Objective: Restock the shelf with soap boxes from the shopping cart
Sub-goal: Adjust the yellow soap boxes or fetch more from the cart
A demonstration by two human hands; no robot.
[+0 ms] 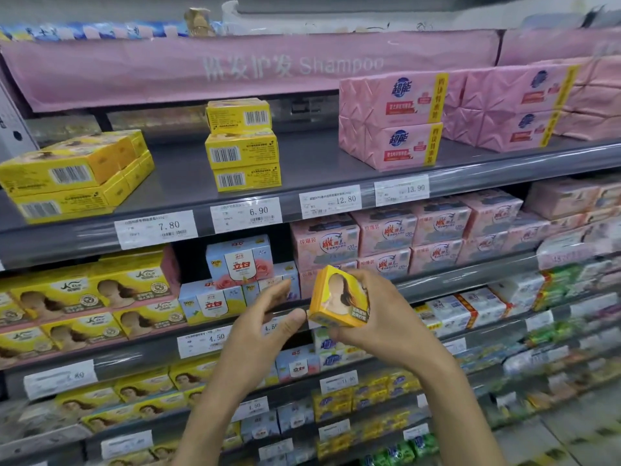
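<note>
Soap box (339, 297), yellow, tilted, clasped in right grip (383, 317), fingers curled round its right side and underside. Held in the air below the front edge of the upper shelf (302, 163). Left grip (265, 327) just beside the box's lower left corner, fingers loosely curved, holding nothing; thumb contact impossible to tell. Near that edge's middle, three stacked yellow boxes (243, 146); pink packs (389, 122) toward the right.

Upper frame: pink banner (248, 67) hanging across, reading "Shampoo" | upper right: pink wrapped packs (389, 121) sitting stacked two high | mid-frame: white price tags (247, 213) running left to right, showing 7.80, 6.90, 12.80, 13.90 | centre: pale blue cartons (240, 260) with rose print standing stacked | lower right: green packs (564, 280) showing blurred.
</note>
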